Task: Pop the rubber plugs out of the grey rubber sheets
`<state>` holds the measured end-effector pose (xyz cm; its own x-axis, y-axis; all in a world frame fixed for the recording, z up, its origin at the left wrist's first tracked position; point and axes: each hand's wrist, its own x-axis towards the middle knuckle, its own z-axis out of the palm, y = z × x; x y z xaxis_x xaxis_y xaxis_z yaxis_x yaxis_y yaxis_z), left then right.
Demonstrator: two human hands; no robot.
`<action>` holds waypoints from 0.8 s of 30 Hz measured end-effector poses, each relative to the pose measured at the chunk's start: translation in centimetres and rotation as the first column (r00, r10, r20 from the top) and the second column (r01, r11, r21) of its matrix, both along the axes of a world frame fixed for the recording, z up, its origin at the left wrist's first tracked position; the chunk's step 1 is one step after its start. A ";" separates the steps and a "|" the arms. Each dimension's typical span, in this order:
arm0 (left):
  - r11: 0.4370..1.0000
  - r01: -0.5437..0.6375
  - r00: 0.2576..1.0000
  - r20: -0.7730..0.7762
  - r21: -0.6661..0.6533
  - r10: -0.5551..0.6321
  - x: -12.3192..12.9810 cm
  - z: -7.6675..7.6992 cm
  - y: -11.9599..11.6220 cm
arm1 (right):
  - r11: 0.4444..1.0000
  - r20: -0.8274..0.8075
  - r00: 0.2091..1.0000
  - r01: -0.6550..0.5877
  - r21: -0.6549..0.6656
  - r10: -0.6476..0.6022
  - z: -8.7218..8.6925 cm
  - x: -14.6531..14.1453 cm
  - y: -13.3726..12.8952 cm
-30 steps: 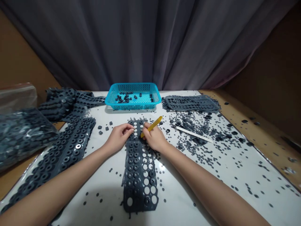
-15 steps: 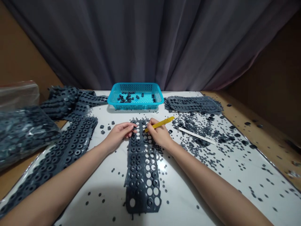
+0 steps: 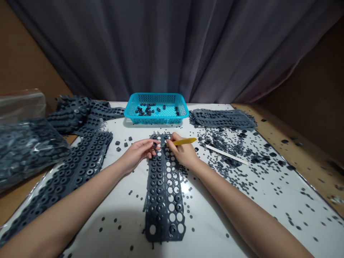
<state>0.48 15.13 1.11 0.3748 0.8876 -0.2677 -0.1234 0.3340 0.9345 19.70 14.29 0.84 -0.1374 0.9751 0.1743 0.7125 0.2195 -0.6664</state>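
A dark grey rubber sheet [image 3: 164, 186] with rows of moulded rings and punched-out round holes lies lengthwise in front of me. Over its far left edge is my left hand [image 3: 137, 152], thumb and forefinger pinching a small black rubber ring [image 3: 154, 144]. My right hand [image 3: 184, 152] grips a yellow pen-shaped tool [image 3: 185, 142] above the sheet's far right part. The tool's working tip points left and down at the sheet; my fingers partly hide the rings there. Several loose rubber pieces [image 3: 125, 144] rest on the table left of the sheet.
A turquoise basket [image 3: 156, 117] with several rubber pieces stands behind the sheet. Stacked sheets [image 3: 223, 119] lie at the back right, near a white stick [image 3: 227, 154] among scattered black discs. More ringed sheets [image 3: 88, 157] and a filled plastic bag [image 3: 29, 154] are at left.
A small black ring now shows in my left fingertips. The yellow tool in my right hand has tipped to a flatter angle. The whole view has shifted slightly.
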 end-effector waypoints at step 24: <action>0.990 -0.127 0.990 0.055 -0.056 0.130 -0.2 -0.1 0.2 | 0.968 -0.301 0.945 -0.186 -0.167 0.129 1.7 -0.4 -1.3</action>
<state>0.23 15.33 1.05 0.2753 0.9147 -0.2960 -0.2223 0.3601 0.9060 19.28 13.03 2.49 -0.2642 0.9636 0.0417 0.4529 0.1621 -0.8767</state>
